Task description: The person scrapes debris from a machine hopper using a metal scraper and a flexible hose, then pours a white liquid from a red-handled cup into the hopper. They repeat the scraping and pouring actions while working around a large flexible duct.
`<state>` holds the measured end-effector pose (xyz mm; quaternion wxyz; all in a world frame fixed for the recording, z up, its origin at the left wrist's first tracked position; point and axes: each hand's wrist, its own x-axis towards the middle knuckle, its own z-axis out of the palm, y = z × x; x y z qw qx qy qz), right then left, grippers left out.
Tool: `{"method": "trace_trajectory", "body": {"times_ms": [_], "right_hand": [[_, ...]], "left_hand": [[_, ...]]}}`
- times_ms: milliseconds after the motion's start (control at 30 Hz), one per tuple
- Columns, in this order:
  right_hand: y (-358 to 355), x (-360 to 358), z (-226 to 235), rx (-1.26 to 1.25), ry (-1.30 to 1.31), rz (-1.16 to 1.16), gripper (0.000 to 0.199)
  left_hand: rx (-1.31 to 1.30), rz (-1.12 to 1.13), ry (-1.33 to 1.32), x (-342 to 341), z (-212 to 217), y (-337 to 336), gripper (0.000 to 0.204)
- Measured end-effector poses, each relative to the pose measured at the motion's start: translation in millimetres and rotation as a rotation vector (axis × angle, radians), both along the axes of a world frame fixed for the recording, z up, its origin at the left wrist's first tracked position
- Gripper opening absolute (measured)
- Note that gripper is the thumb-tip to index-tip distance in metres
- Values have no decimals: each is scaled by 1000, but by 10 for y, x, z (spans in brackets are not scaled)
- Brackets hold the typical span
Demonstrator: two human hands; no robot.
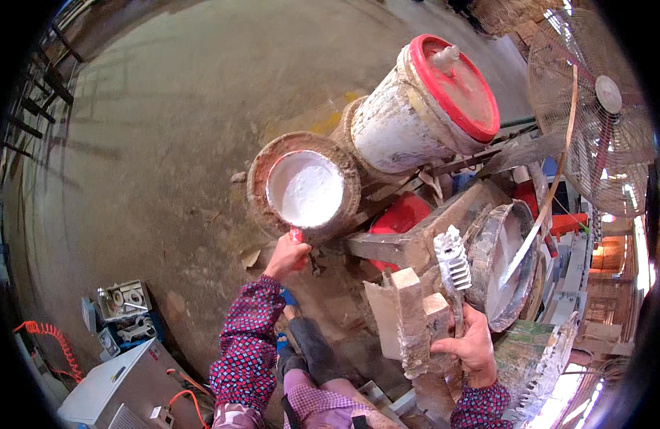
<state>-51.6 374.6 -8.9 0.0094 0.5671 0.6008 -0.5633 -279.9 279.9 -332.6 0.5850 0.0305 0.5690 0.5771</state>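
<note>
My left hand [290, 256] is closed round the red handle of a round pan [305, 189] holding white, paste-like material. The pan sits over the mouth of a crusted round container [261, 207]. On the right, my right hand [471, 347] grips the handle of a brush [453, 263], its bristled head upward and caked in white. Wooden blocks [407, 297] stand just left of that hand. Beyond the brush is a crusted round tub [496, 257] with a pale smear inside. How far the fingers wrap round the brush handle is partly hidden.
A white bucket [394, 118] with a red lid [476, 111] stands beyond the pan. A large fan [607, 96] is at the far right. A tool case [126, 304] and a grey metal box [115, 386] with orange coiled hose [54, 336] are at lower left.
</note>
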Motion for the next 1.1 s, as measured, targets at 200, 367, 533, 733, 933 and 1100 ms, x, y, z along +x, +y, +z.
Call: {"method": "trace_trajectory", "body": {"times_ms": [200,367,533,733,933,1100], "right_hand": [[13,-278,41,-29,-47,41,52],[79,-598,40,-22,-28,111,51],[8,-890,64,-63,76,143,46],[-106,-1132,108,-18,37,401,46],[-732,-1442,391,-266,289,591,43],[-1647,-1494,855,-316,402,889,41]], "left_hand": [[67,-1,30,58,-94,25,22],[5,131,-271,67,-3,-35,27],[-171,-174,87,209,65,-435,39],[237,389,-10,596,1480,-976,55],[364,597,-142,916,2951,-1659,47],[336,911,80,1252,3781,-2341,34]]}}
